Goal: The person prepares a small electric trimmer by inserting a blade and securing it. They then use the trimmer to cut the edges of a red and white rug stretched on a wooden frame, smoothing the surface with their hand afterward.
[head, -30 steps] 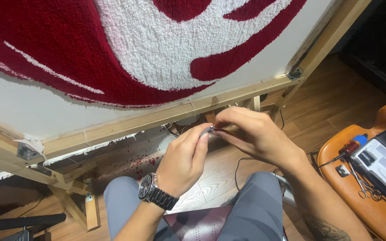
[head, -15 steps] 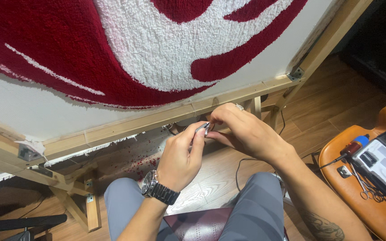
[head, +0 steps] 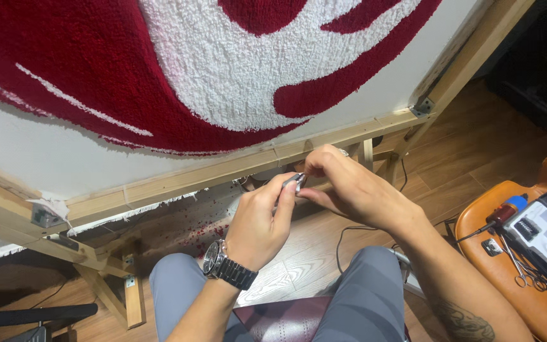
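- The left hand [head: 262, 221] and the right hand [head: 349, 190] meet just below the lower rail of the wooden frame [head: 223, 172], above the person's knees.
- Between them sits a small metal piece [head: 294, 182], silvery and narrow; most of it is hidden by the fingertips, so what kind of tool or part it is cannot be told.
- Left grip: thumb and forefinger pinched shut on the near end of the metal piece, the other fingers curled loosely under.
- Right grip: fingers bent down and closed on the far end of the same piece, from above.
- Judged by its look, the piece is light, stiff and hard, with a smooth surface that could slip from dry fingertips; being so small, it would be easy to drop onto the wooden floor [head: 451, 183].
- A fingertip pinch at each end, as here, seems the best hold; there is no room for a whole-hand grasp.
- Stretched on the frame above the hands is a tufted rug [head: 235, 69] in red and white, soft-piled.
- A wristwatch [head: 226, 269] sits on the left wrist.
- To the right, an orange seat [head: 508, 259] carries scissors [head: 519, 266] and other tools, well apart from the hands.
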